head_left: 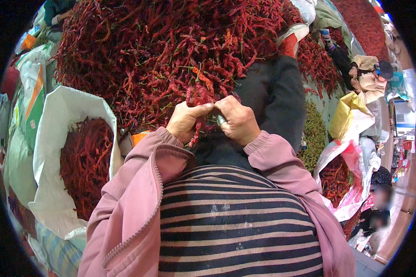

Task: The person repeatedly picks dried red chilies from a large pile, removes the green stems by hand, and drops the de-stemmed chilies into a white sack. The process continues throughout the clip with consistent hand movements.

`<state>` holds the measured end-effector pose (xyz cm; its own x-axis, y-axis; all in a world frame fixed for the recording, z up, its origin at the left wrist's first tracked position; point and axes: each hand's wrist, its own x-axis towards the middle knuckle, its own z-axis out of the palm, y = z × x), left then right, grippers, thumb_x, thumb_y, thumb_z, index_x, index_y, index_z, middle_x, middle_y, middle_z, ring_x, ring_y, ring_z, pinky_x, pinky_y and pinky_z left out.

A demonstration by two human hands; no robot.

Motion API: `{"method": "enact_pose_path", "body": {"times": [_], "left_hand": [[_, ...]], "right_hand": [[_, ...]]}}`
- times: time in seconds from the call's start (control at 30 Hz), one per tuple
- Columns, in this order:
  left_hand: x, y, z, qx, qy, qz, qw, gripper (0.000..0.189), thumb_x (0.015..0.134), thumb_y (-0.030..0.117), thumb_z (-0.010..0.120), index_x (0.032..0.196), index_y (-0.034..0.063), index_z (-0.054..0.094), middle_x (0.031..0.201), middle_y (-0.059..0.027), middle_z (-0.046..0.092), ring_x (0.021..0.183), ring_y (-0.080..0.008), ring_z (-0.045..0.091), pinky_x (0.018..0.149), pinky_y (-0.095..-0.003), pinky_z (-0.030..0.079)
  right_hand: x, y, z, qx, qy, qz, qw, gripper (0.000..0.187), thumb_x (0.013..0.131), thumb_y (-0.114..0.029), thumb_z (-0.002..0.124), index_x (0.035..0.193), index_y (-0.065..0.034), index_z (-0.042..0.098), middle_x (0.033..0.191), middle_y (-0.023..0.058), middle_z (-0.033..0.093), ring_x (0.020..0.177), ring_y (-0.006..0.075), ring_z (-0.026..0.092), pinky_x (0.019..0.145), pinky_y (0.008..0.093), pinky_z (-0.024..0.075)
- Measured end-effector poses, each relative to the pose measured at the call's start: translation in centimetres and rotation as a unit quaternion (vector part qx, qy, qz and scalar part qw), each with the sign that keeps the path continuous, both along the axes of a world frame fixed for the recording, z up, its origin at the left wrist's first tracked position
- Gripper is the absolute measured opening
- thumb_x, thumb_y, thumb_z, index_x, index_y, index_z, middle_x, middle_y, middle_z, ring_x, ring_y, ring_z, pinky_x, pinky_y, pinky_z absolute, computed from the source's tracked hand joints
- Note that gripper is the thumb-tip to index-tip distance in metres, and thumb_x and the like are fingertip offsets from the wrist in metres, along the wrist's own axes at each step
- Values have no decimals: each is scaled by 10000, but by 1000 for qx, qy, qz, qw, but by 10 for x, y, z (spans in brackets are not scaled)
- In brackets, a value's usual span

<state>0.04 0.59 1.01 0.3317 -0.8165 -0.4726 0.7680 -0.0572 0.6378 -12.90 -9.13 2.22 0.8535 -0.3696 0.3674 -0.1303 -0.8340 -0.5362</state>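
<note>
Several dried red chili peppers (198,92) are bunched in my left hand (185,119), their stems pointing away from me and one pod hanging below the fingers. My right hand (237,119) is curled beside it, thumb and forefinger meeting the left thumb tip at the bunch. A grey band wraps a finger of the right hand. Whether a stem is pinched between the right fingertips cannot be told. Beyond both hands spreads a large heap of dried red chilies (152,52) with some green stems and a few orange pods.
An open white woven sack (48,166) with chilies stands at left. At right are green-brown stems (312,135), a pink-and-white sack (357,166) with chilies and a yellow sack (346,110). Other people are at the upper left, upper right and lower right. My dark-trousered leg stretches along the heap.
</note>
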Motion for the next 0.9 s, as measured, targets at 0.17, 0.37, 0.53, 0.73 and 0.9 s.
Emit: {"method": "enact_pose_path", "body": {"times": [0.17,0.37,0.53,0.73,0.9], "left_hand": [[12,9,-16,-16,-1,-12,1000,159,741,70,637,890,30,600,811,-50,619,703,-150,580,663,-288,475],[15,15,-10,-34,-51,9,998,173,733,77,655,879,18,582,802,-56,597,673,-141,556,553,-289,486],[20,21,-2,22,-151,-95,984,184,717,78,650,891,30,613,790,-10,609,694,-110,558,654,-248,448],[15,18,-2,-25,-272,-131,953,165,722,97,623,868,20,618,707,-9,609,606,-74,537,562,-229,445],[18,22,4,13,-327,-196,924,222,723,145,657,899,15,623,760,-18,626,671,-70,540,605,-242,448]], "right_hand": [[7,4,-4,127,-68,63,988,259,665,-24,618,915,-45,550,826,118,543,709,301,573,653,347,473],[2,3,0,410,29,-36,911,204,752,-57,630,947,-18,583,789,49,614,709,82,548,646,230,452],[24,-14,16,429,-21,-56,901,189,750,-52,635,925,-7,580,777,44,610,686,77,544,603,227,456],[43,-23,34,490,-68,-54,867,245,736,15,635,964,12,546,868,67,601,770,101,573,706,241,491],[35,-24,20,448,-62,-62,890,199,730,16,633,913,5,556,808,50,601,738,95,567,658,233,481]]}}
